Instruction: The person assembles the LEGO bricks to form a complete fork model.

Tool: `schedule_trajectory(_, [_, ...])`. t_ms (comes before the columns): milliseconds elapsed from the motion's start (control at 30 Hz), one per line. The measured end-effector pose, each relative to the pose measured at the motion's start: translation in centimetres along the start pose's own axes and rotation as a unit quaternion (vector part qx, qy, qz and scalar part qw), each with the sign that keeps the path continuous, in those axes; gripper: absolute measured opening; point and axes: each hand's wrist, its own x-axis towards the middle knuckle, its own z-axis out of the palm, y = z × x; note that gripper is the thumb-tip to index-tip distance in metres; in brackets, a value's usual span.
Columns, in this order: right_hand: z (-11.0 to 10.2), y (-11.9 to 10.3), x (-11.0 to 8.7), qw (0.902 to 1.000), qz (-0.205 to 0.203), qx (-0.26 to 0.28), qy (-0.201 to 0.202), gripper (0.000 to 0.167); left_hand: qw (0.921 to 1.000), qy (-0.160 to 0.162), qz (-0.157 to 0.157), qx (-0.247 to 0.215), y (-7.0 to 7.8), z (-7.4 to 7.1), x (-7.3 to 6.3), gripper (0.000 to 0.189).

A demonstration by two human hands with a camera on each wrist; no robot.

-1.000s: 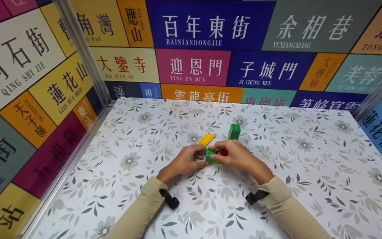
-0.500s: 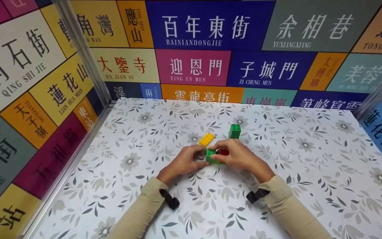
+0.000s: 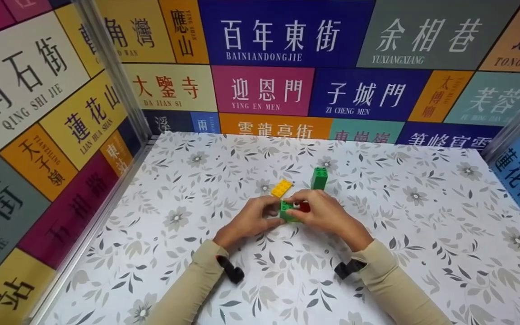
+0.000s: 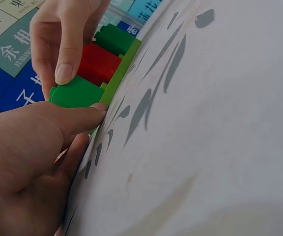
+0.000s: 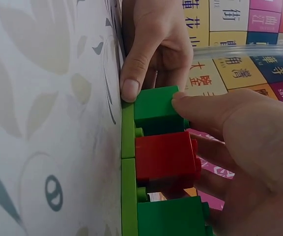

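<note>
While our left hand (image 3: 252, 220) grips the light-green plate (image 5: 127, 130) on the tabletop (image 3: 269, 289) and our right hand (image 3: 327, 214) pinches the green block (image 5: 155, 104) on its end, we should press straight down, no tilt.

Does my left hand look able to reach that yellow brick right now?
Probably yes: the yellow brick lies just beyond your left hand with nothing seen between, though that hand holds the block build.

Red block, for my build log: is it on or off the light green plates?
On: in the right wrist view, the red block meets the light green plates across their seam, no gap visible.
</note>
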Motion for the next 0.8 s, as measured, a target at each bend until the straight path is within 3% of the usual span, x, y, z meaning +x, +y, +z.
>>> schedule_trajectory(367, [0.3, 0.7, -0.2, 0.9987, -0.016, 0.047, 0.005, 0.03, 1.0, -0.002, -0.005, 0.001, -0.1, 0.0, 0.0, 0.039])
schedule_trajectory(633, [0.2, 1.1, -0.1, 0.9982, -0.035, 0.048, -0.006, 0.034, 0.9999, 0.004, -0.008, 0.005, -0.1, 0.0, 0.0, 0.039])
schedule_trajectory(800, [-0.2, 2.0, -0.8, 0.9955, -0.059, 0.072, 0.016, 0.04, 0.9999, 0.001, -0.012, -0.012, -0.2, 0.2, 0.1, 0.043])
